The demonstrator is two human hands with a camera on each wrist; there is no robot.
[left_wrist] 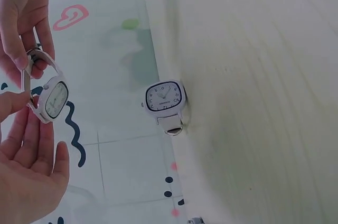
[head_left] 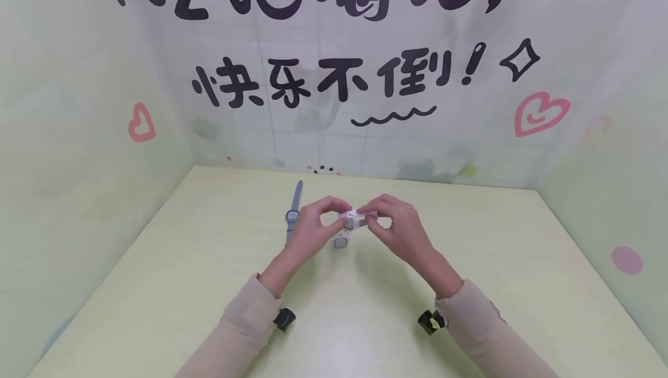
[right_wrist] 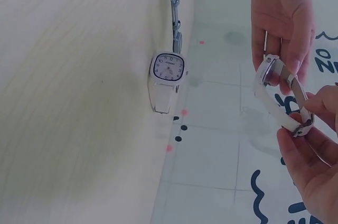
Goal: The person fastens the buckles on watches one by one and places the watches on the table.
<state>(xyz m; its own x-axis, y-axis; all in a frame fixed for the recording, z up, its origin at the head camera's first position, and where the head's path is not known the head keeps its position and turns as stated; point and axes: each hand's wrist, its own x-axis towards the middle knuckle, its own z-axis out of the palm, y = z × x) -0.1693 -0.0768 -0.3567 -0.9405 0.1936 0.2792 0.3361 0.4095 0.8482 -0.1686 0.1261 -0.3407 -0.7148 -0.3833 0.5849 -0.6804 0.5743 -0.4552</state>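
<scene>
Between my two hands, above the table, a white wristwatch (head_left: pixel 357 214) is held with its strap bent round into a loop. My left hand (head_left: pixel 313 227) pinches it near the square case, whose dial (left_wrist: pixel 57 100) shows in the left wrist view. Thumb and fingers of my right hand (head_left: pixel 400 227) grip the strap at its buckle (right_wrist: pixel 302 128). Below the hands lies a second white watch (head_left: pixel 340 242), dial up in the wrist views. A blue-grey watch (head_left: pixel 293 215) lies stretched out just left of my left hand, which partly covers its strap.
The pale yellow table (head_left: pixel 469 250) is bounded at the back and both sides by white sheet walls (head_left: pixel 323 146) with black writing and pink hearts. Each forearm wears a beige sleeve (head_left: pixel 250 314) with a small black camera (head_left: pixel 284 319) at the cuff.
</scene>
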